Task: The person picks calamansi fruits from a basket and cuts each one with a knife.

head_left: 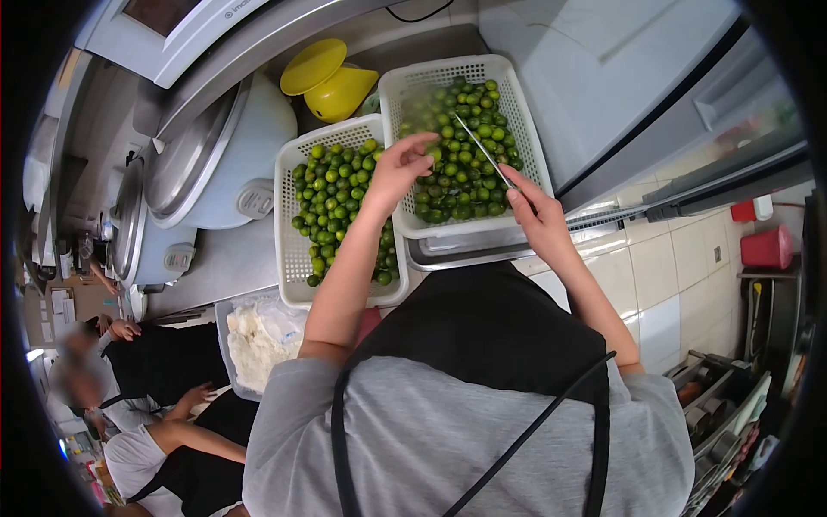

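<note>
Well, the limes [332, 185] are small, round and glossy, mostly deep green, with some lighter, yellowish 1s among them. They lie heaped in 2 white perforated baskets, set side by side on the metal counter [237, 263]. The right-hand basket [527, 103] is tilted a little against the left-hand basket [289, 250], which shows a bare patch of its floor.

A paler green lime [434, 153] sits right at the fingertips of the left hand [403, 172], above the heap in the right-hand basket. The left thumb and index finger are bent toward each other, pinching that lime, with the other fingers curled in.

The right hand [536, 211] is over the near right edge of the same basket, its fingers closed around the handle of a slim knife [484, 151]. The blade slants across the limes toward the far side, its tip well apart from the left fingers.

Beyond the left-hand basket stands a yellow kitchen scale [336, 90]; nearer the wearer is a plastic tub [258, 340] of something white and crumbly.
</note>
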Tool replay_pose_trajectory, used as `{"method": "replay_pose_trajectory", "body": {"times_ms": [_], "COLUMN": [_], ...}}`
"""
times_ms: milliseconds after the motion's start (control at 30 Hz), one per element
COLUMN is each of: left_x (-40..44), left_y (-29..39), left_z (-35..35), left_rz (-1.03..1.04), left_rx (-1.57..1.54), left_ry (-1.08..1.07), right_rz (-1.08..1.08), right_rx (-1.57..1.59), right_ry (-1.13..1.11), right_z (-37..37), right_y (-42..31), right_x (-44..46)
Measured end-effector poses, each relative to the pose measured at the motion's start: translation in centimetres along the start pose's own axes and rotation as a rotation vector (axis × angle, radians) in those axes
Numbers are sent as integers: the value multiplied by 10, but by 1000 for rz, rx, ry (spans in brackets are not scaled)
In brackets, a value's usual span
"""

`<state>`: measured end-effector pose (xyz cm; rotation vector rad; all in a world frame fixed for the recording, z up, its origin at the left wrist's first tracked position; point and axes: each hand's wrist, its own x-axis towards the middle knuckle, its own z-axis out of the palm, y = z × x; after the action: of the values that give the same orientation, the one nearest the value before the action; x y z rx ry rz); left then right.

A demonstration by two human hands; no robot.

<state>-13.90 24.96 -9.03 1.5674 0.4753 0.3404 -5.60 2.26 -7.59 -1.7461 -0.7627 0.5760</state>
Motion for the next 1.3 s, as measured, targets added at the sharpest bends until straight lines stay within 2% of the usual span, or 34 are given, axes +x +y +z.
{"method": "replay_pose_trajectory", "body": {"times_ms": [33,67,133,233,367,433,567,667,767,833,967,1067,1133,1300], "left_x": [-2,-6,-13,-16,-23,-25,-29,-31,-27,-26,-21,-21,-26,-24], "left_y": [-1,0,1,-7,1,0,2,12,10,7,6,3,5,3], "left_z": [-4,-3,1,7,17,16,16,19,21,23,23,27,34,26], "left_rz": [-33,-31,-51,23,23,-20,-40,25,51,81,125,143,150,26], "left_rx": [-209,-208,-464,-542,-541,-541,-616,-608,-533,-506,-512,-430,-420,-591], "left_ry": [-34,-36,24,28,69,16,-30,-64,9,85,142,176,97,23], "right_rz": [-23,-45,-66,-86,-145,-38,22,55,11,-218,-184,-239,-114,-199], "right_rx": [18,37,89,131,108,133,185,105,88,-40,-60,-92,-120,-87], "right_ry": [13,26,4,-57,-104,-128,-70,-14,-34,-16,-38,13,-53,13], "right_z": [2,3,10,18,23,22,21,11,12,16,17,18,18,24], "right_y": [1,2,1,0,-1,-1,19,19,-1,-2,-7,-9,-16,-11], "right_x": [-1,-1,-4,-6,-4,-2,5,6,-4,-10,-17,-11,-4,2]}}
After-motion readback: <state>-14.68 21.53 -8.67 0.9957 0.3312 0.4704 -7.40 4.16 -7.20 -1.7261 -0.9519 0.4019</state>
